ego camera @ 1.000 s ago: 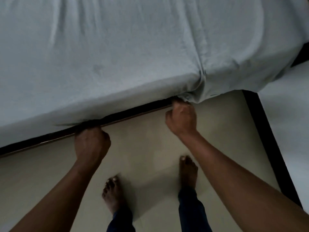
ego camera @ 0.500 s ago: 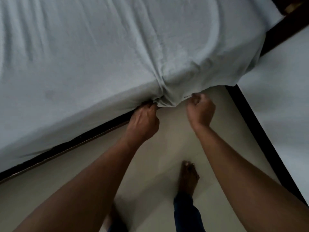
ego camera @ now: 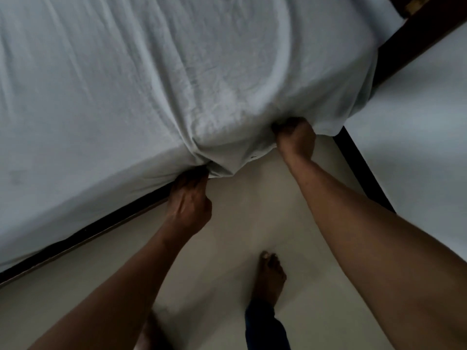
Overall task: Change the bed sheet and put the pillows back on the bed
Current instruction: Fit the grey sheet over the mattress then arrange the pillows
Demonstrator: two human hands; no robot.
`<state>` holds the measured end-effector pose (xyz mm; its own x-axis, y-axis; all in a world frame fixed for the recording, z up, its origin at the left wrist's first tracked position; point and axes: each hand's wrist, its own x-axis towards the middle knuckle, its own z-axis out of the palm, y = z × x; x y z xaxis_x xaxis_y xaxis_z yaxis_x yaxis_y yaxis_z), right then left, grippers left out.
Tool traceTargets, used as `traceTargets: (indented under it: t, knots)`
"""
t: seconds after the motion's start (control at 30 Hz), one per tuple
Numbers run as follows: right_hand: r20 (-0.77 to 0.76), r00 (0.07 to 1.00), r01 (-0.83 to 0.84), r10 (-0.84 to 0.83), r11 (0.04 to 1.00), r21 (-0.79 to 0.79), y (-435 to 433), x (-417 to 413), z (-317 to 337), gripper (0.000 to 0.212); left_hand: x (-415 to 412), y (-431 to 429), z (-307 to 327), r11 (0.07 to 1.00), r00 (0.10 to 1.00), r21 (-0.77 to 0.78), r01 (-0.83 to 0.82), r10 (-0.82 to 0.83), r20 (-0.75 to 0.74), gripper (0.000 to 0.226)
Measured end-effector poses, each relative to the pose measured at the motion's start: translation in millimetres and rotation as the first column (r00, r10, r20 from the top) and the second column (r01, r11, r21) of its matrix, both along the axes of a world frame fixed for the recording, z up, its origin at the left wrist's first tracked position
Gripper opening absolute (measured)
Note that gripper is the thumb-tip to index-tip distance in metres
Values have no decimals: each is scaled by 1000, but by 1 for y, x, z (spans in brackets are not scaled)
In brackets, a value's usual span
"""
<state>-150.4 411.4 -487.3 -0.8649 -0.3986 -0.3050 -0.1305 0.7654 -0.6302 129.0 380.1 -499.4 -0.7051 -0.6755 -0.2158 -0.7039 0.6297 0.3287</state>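
Note:
A pale blue-grey bed sheet [ego camera: 151,84] covers the mattress and fills the upper part of the view. Its edge hangs bunched over the near side close to the bed's right corner. My left hand [ego camera: 190,205] grips the sheet's lower edge at a gathered fold beside the dark bed frame [ego camera: 83,233]. My right hand [ego camera: 295,140] is curled into the hanging sheet edge further right, with its fingertips hidden under the cloth. No pillows are in view.
A cream tiled floor [ego camera: 240,223] lies under me, with my bare right foot [ego camera: 271,271] on it. A dark skirting strip [ego camera: 358,168] runs along the pale wall [ego camera: 417,135] on the right. A dark wooden piece [ego camera: 414,26] shows at the top right corner.
My left hand slid right along the bed edge to the bunched fold. My right hand moved further right and up toward the corner. The view shifted toward that corner.

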Motion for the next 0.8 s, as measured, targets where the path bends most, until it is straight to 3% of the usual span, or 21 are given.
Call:
traceTargets:
  t: [0.13,0.3,0.5,0.6,0.63,0.7,0.77,0.8]
  knots:
    - [-94,995,-35,38,999,34,-1,-17,-3,24,-31,7,9,998,977,45,-51,41,210,77]
    - [-165,984,-52,71,992,115,13,-78,-9,40,-60,21,18,992,928,65,-107,76,363,88]
    - [-155,988,8,14,990,140,4,-70,-25,30,-61,20,28,990,969,131,-62,28,246,86]
    - [-212,977,-5,-2,999,-33,22,-50,-15,23,-54,16,26,989,986,124,-80,60,155,84]
    - [-234,970,-92,65,990,-105,31,-38,-11,19,-51,15,24,990,985,101,-99,82,153,83]
    - [-312,869,-439,384,890,-125,55,-5,-5,21,-53,13,22,986,973,110,-127,103,205,86]
    - [-292,571,-807,767,591,-27,69,27,-10,42,-69,17,16,978,941,128,-165,116,318,94]
    - [-239,419,-899,876,437,27,70,38,-17,54,-78,22,14,969,921,136,-204,144,361,97]
